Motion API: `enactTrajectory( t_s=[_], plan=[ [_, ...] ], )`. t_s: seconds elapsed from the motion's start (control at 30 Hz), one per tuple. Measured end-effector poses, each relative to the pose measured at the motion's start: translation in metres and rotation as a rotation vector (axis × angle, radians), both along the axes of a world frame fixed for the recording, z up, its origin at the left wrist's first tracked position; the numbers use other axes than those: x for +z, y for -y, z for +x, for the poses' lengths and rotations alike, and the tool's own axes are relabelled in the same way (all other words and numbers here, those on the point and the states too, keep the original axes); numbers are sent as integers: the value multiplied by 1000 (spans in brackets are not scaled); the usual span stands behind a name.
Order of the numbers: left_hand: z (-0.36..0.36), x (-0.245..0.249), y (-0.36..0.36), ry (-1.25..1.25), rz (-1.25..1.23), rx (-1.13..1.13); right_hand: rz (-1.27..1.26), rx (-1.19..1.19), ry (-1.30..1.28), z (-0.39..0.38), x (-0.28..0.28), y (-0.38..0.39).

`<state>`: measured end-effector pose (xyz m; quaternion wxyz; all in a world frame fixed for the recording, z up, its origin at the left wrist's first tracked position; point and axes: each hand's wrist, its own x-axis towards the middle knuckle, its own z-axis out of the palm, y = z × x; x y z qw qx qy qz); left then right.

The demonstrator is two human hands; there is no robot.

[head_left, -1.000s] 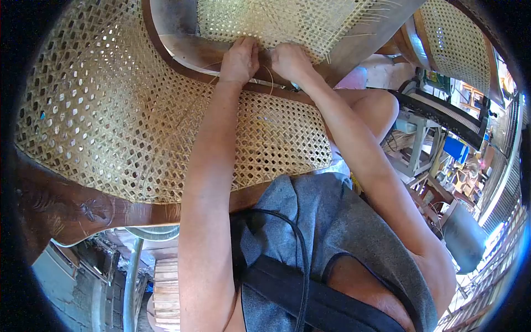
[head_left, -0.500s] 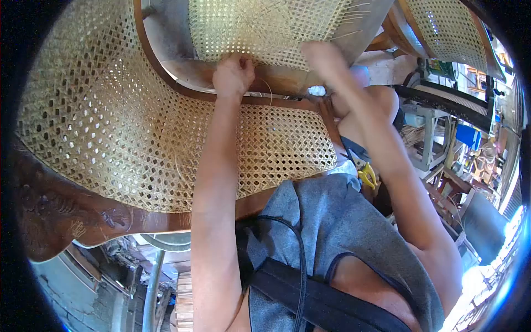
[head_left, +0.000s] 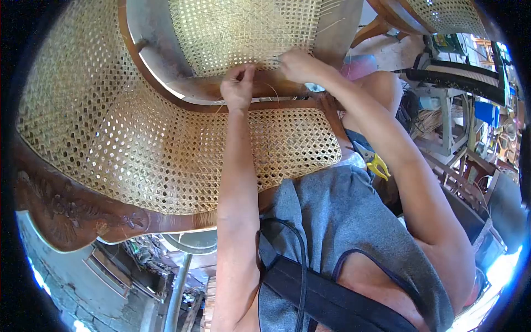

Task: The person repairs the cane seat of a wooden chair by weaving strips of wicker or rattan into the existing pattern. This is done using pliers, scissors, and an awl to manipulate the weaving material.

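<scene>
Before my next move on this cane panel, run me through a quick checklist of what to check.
1. Left hand steady at the wooden rail: ok, fingers curled shut against it.
2. Right hand at the edge of the small cane panel: ok, fingertips pinched at the weave.
3. Loose strand between the hands free of snags: cannot tell, too thin to follow.
4. Strand ends at the panel's corner tucked in: not ok, several stick out.
5. Yellow-handled cutters close by: ok, lying under the right forearm.
</scene>
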<state>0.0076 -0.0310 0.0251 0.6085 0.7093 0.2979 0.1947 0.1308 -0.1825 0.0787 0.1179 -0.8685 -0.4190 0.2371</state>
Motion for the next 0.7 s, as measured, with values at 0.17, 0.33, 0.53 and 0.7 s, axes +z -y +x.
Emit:
enactTrajectory(
  t_s=[0.17,0.33,0.53,0.7],
  plan=[
    [-6,3,-1,-100,273,8,-82,-58,-4,-18,-9,-23],
    [-3,-4,0,60,278,60,-180,-85,3,-24,18,-42],
    [-5,10,-5,-174,360,71,-181,-121,21,-28,13,-56],
    [-5,3,-5,-136,396,13,-211,-110,33,-28,14,-56]
  ],
)
